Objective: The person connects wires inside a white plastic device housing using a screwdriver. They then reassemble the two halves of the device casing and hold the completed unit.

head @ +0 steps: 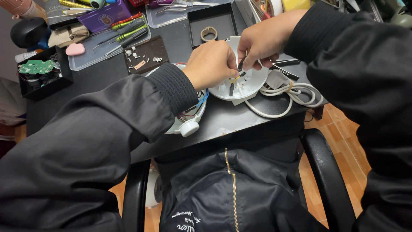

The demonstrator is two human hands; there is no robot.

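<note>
A thin black wire (241, 63) is pinched between the fingertips of the right hand (262, 41), and the fingers of the left hand (211, 63) are closed around the wiring just beside that pinch, where a yellow wire (234, 80) is seen directly below the grip. Both hands are held over a round white plastic housing (249, 83), which lies on the black table (103, 73) under the grip. A coiled white power cord (296, 95) is laid just right of the grip, touching the housing's edge. Behind the left wrist, a second white part with red and blue wires (201, 99) is partly hidden by the sleeve. Farther beyond the grip, a clear tray with 2 or more screwdrivers (128, 30) and a small black tray (212, 23) holding a ring are seen.
</note>
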